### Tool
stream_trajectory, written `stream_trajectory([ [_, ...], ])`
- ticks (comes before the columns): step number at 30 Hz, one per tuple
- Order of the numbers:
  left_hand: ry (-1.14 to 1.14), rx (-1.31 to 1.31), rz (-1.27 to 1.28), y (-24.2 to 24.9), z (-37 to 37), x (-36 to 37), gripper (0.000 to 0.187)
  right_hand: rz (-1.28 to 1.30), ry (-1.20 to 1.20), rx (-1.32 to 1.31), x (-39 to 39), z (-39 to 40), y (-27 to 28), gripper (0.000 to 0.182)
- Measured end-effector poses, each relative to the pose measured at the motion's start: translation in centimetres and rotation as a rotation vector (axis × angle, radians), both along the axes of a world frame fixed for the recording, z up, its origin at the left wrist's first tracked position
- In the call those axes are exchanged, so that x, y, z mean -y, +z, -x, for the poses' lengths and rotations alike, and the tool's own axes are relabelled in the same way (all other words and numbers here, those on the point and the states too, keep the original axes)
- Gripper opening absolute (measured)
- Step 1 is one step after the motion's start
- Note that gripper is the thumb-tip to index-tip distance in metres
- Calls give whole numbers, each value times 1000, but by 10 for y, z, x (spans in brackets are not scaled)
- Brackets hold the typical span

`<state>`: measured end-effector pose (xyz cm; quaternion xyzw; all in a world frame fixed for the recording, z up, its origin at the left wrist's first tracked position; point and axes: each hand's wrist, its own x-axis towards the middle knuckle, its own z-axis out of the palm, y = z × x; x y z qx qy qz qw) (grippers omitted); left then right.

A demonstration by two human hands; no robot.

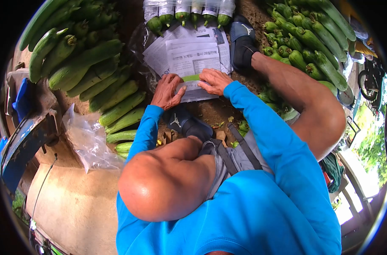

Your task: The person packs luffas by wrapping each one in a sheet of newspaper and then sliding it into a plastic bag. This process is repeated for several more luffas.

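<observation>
From my remote view, the green gourd [191,78] lies crosswise, long axis left-right, on newspaper [192,50]; hands hide both ends, direction unclear. Right hand [217,82] fingers pinch paper; left hand [168,91] fingers bent, grip uncertain. Legible: "26". Sandal [243,34] bears white figure logo. Gourd piles [89,70] flank; wrapped gourds [182,15] ahead.

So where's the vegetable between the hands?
In the head view, the green vegetable lies above centre on newspaper sheets, between the left hand and right hand, partly covered.
</observation>
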<state>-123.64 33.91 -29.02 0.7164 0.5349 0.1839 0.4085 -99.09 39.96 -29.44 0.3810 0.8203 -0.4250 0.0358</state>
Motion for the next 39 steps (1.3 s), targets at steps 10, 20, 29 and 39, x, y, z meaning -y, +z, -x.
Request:
stream_trajectory([
  [10,52,-110,-338,28,-31,0,43,-13,-133,132,-31,15,-20,32],
  [20,38,-234,-229,-5,-64,10,62,-18,-77,259,-49,6,-34,28],
  [29,60,-323,-231,-16,-65,-3,65,-427,-222,205,-43,15,-16,20],
  [39,-25,-439,-79,-50,-59,-76,67,-358,-186,43,26,22,6,76],
])
